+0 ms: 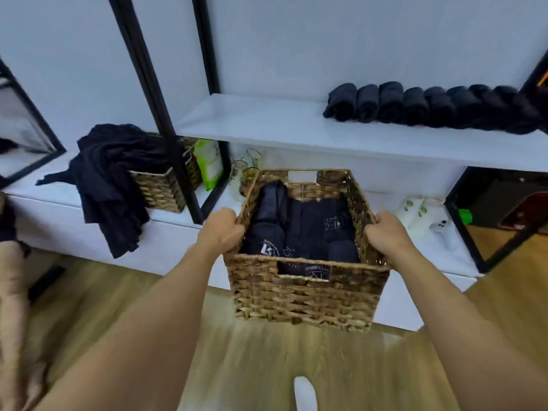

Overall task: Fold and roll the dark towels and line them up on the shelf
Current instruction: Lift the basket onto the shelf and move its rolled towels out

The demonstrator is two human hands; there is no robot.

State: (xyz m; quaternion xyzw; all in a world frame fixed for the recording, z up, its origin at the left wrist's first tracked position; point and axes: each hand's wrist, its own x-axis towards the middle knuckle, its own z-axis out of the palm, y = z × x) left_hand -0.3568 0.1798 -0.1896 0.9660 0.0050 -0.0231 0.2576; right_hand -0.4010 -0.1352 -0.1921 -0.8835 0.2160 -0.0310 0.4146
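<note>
I hold a woven wicker basket (308, 295) in front of me, over the floor and the edge of the low white ledge. My left hand (221, 231) grips its left rim and my right hand (385, 232) grips its right rim. Inside lie several dark folded and rolled cloths (305, 229), some with white print. On the white shelf (267, 123) above, a row of several dark rolled towels (430, 106) lies side by side at the right. A heap of loose dark towels (109, 176) spills over a second wicker basket (163, 191) at the left.
Black frame posts (184, 173) divide the shelving. Under the shelf stand glass jars (243, 173), a green-and-white pack (209, 164) and white bottles (418, 212). Another person's leg (12, 292) shows at the far left. The floor is wood.
</note>
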